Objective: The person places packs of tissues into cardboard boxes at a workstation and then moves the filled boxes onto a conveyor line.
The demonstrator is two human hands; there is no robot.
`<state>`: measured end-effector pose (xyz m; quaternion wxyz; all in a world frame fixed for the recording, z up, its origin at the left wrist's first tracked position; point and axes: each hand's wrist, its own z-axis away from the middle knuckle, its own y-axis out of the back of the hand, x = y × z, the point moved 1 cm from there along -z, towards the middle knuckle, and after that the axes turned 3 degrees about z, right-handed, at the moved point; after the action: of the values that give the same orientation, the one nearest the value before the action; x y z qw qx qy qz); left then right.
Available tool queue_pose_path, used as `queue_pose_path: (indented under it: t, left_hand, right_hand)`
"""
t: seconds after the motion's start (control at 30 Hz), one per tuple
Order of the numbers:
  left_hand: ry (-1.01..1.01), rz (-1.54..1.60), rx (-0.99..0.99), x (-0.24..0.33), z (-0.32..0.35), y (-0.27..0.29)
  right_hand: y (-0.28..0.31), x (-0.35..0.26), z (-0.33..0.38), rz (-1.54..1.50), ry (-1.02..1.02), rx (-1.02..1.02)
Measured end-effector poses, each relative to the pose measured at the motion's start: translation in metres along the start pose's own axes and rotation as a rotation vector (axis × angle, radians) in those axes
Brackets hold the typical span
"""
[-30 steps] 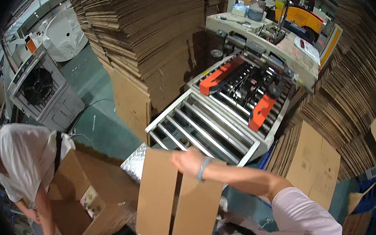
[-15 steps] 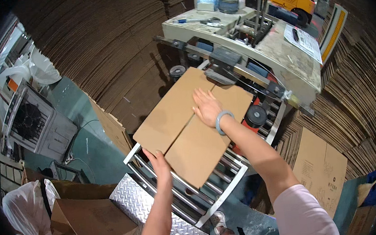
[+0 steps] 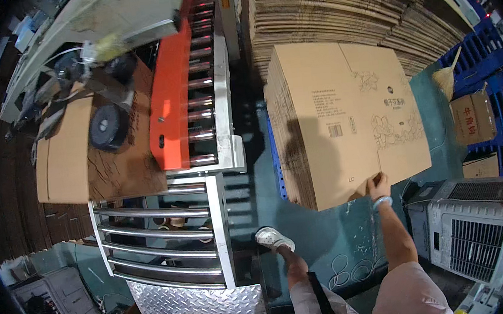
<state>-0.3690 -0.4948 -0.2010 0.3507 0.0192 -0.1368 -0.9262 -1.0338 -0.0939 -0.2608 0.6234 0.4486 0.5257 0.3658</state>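
Head view: a stack of flat cartons [image 3: 344, 118] fills the centre right of the frame, and its top sheet is gripped at the lower right corner by the right hand [image 3: 379, 186]. The grip is closed on the edge of that sheet, fingers curled over it, with a pale wristband [image 3: 382, 202] just below. The stack's long axis is seen running from the upper left to the lower right of the frame, its printed face turned up toward the camera and its layered edge facing left. The stack stands on the green floor [image 3: 332, 240], just right of a blue pallet edge [image 3: 275, 154]. The left hand is not in view, so its grip cannot be told.

At the left of the frame a folded box [image 3: 76, 162] lies on the roller conveyor [image 3: 167, 225], partly under the orange guard [image 3: 170, 98] of the taping machine. A white shoe [image 3: 273, 238] is planted on the floor between conveyor and stack.

Half a second earlier both hands were pressed on that box on the rollers, with the conveyor at the frame's centre. Now the box is released and left at the machine's mouth, the view has swung right, and the right hand has been moved over to the stack.
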Motion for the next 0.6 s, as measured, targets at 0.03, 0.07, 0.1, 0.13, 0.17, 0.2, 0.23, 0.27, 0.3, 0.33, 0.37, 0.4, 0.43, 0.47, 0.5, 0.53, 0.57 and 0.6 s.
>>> queue_pose_path:
  t: [0.03, 0.07, 0.1, 0.13, 0.17, 0.2, 0.23, 0.27, 0.3, 0.33, 0.37, 0.4, 0.43, 0.47, 0.5, 0.53, 0.57, 0.6]
  left_hand:
    - [-0.023, -0.026, 0.019, 0.002, 0.005, 0.0]
    - [-0.048, -0.04, 0.04, 0.0, 0.012, 0.002]
    - [-0.096, -0.049, 0.04, 0.004, 0.017, 0.001]
    - [-0.144, -0.031, 0.057, 0.004, 0.024, 0.002]
    - [-0.181, 0.015, 0.079, 0.003, 0.03, -0.001]
    - [-0.222, 0.09, 0.101, 0.006, 0.035, -0.004]
    - [-0.224, 0.192, 0.112, 0.021, 0.039, -0.015]
    - [-0.226, 0.3, 0.134, 0.031, 0.047, -0.025]
    - [-0.287, 0.305, 0.053, 0.016, 0.049, -0.03]
    - [-0.36, 0.299, -0.018, 0.0, 0.048, -0.032]
    - [-0.452, 0.152, 0.035, -0.03, 0.053, -0.036]
    - [-0.56, -0.054, 0.072, -0.026, 0.058, -0.039]
    - [-0.585, -0.116, 0.139, -0.03, 0.068, -0.044]
    - [-0.577, -0.181, 0.203, -0.039, 0.079, -0.04]
    - [-0.571, -0.216, 0.257, -0.049, 0.087, -0.037]
    - [-0.567, -0.261, 0.293, -0.064, 0.09, -0.03]
    - [-0.609, -0.249, 0.324, -0.104, 0.078, -0.027]
    - [-0.561, -0.272, 0.352, -0.14, 0.072, -0.03]
  right_hand:
    - [0.001, -0.008, -0.004, 0.062, 0.021, 0.038]
    - [0.009, -0.031, -0.008, 0.118, 0.053, 0.076]
    - [0.012, -0.033, -0.017, 0.072, 0.019, 0.059]
    - [0.01, -0.05, -0.021, 0.013, 0.003, 0.029]
    - [0.012, -0.069, -0.009, -0.167, 0.047, -0.067]
    - [0.009, -0.094, 0.011, -0.267, 0.077, -0.345]
    - [-0.01, -0.097, 0.05, 0.064, 0.319, -0.185]
    - [-0.027, -0.109, 0.084, 0.214, 0.419, -0.37]
    - [-0.02, -0.141, 0.123, 0.207, 0.47, -0.572]
    - [-0.023, -0.151, 0.14, 0.388, 0.601, -0.62]
    - [-0.029, -0.15, 0.155, 0.455, 0.746, -0.493]
    - [-0.107, -0.079, 0.129, 0.186, 0.886, 0.102]
    - [-0.102, -0.078, 0.113, 0.582, 1.068, 0.509]
    - [-0.094, -0.064, 0.1, 0.501, 1.025, 0.238]
    - [-0.048, -0.084, 0.099, 0.407, 0.902, -0.037]
    - [-0.009, -0.1, 0.094, 0.389, 0.852, -0.123]
    - [0.024, -0.112, 0.087, 0.388, 0.838, -0.151]
    - [0.054, -0.12, 0.083, 0.396, 0.85, -0.15]
